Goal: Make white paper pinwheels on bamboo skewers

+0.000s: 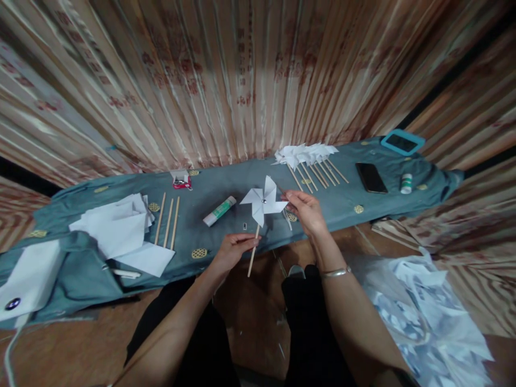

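Note:
A white paper pinwheel point(264, 201) on a thin wooden stick is held up in front of me, over the near edge of the cloth-covered bench. A small shiny fastener sits at its centre. The stick is pinched between the thumb and fingers of my left hand point(234, 250), just below the blades. My right hand point(305, 210) has its fingers drawn together at the tip of the right blade; part of the fingertips is hard to make out. A glue stick point(220, 210) lies on the cloth left of the pinwheel.
Finished pinwheels point(306, 156) lie in a row at the back. Loose sticks point(169, 221) and white paper sheets point(116, 226) are at left, near a small red box point(182, 180). A phone point(371, 178) and another glue stick point(406, 184) lie right. A plastic bag point(427, 312) stands on the floor.

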Demonstrator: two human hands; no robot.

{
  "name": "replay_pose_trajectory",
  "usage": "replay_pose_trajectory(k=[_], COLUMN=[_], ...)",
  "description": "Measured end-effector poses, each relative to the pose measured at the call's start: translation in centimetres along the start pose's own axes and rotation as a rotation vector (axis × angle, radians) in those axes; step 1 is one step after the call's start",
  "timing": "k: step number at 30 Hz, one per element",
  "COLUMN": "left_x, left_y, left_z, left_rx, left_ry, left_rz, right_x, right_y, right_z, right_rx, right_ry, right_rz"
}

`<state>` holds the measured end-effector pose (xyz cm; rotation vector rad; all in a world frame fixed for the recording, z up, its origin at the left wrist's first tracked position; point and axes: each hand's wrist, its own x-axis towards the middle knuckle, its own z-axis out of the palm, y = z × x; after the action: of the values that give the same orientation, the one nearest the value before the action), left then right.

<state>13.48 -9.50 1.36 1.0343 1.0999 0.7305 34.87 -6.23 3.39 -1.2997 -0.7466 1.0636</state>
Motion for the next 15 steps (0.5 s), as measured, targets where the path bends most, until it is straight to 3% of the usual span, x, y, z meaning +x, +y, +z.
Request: replay_pose_trajectory(k=[15], left_x=[0.37], left_y=[-0.02], left_z=[0.14], left_rx=[-0.002], left_ry=[0.031], left_rz=[0.034], right_x=[-0.46], right_y=[0.08], right_z=[0.48], right_rx=[0.021], right_ry=[-0.003], right_rz=[0.047])
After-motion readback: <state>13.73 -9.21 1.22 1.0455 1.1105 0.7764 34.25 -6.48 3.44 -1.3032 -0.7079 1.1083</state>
